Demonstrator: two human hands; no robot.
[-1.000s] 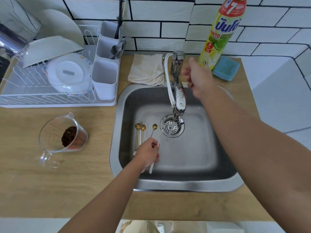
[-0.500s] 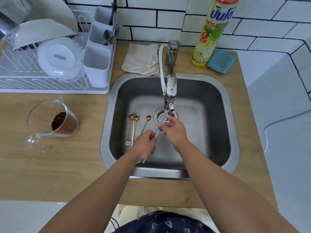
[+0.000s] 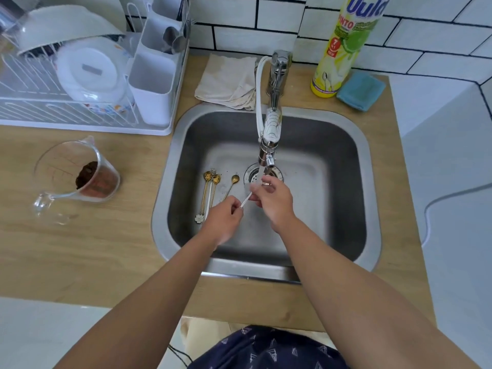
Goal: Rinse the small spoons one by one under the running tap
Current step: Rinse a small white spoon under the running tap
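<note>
While held, one white spoon (image 3: 245,201); three gold spoons (image 3: 213,194)

The right hand (image 3: 271,199) is down from the tap (image 3: 277,75) lever at 12 o'clock and now pinches the upper end of the white spoon (image 3: 245,201) under the stream. The left hand (image 3: 223,219) has lifted that spoon's handle off the sink (image 3: 367,182) floor.

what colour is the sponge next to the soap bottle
Blue. The sponge lies right of the yellow soap bottle; the head view, the only one, shows it.
</note>
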